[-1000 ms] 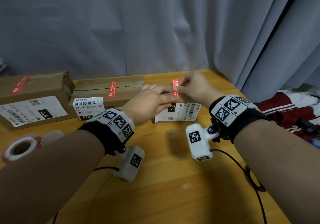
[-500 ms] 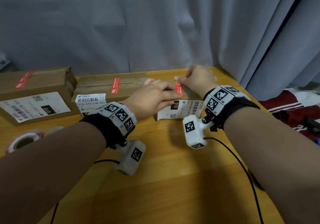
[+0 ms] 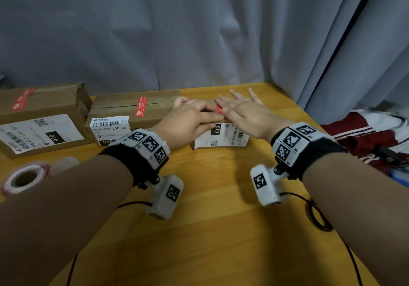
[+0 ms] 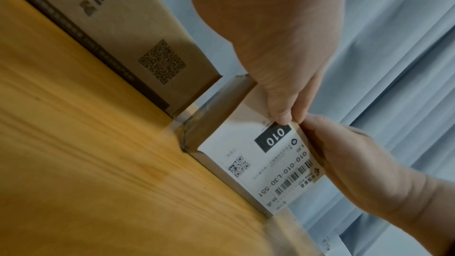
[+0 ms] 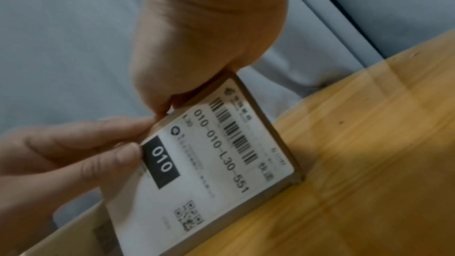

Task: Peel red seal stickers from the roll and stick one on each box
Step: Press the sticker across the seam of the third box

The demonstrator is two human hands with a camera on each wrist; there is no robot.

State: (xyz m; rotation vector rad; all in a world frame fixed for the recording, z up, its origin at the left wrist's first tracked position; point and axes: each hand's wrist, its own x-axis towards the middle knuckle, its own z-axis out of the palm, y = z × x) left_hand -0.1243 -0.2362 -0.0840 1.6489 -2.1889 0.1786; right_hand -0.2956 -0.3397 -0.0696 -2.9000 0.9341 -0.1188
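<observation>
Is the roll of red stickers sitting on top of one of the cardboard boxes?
No, the sticker roll lies on the wooden table near the person's left forearm, in front of the leftmost box and apart from it.

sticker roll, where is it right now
In the head view the sticker roll lies on the table's near-left part, in front of the leftmost box, beside the left forearm.
</observation>
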